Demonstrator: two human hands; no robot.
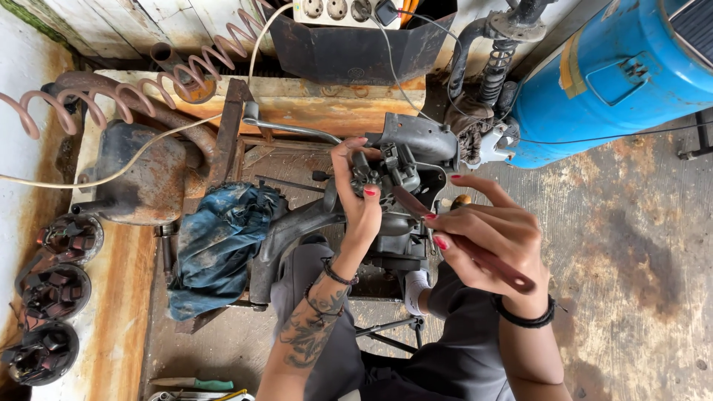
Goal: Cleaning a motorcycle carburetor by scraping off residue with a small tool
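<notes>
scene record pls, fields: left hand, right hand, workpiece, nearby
left hand: left hand grips a small dark metal part on the engine assembly
right hand: right hand holds a reddish flat tool, tip toward the assembly
workpiece: grey, greasy, on a rusty stand
nearby: blue rag, blue tank, coil parts at left

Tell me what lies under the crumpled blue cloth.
The blue cloth drapes over a rusty metal frame, whose bars show above and below it. What it covers there is hidden. The left hand grips the grey engine part beside it.

hands (438, 223): 2 | motor windings (53, 289): 3 | blue tank (609, 82): 1 | blue rag (219, 245): 1 | green-handled tool (194, 384): 1
</notes>
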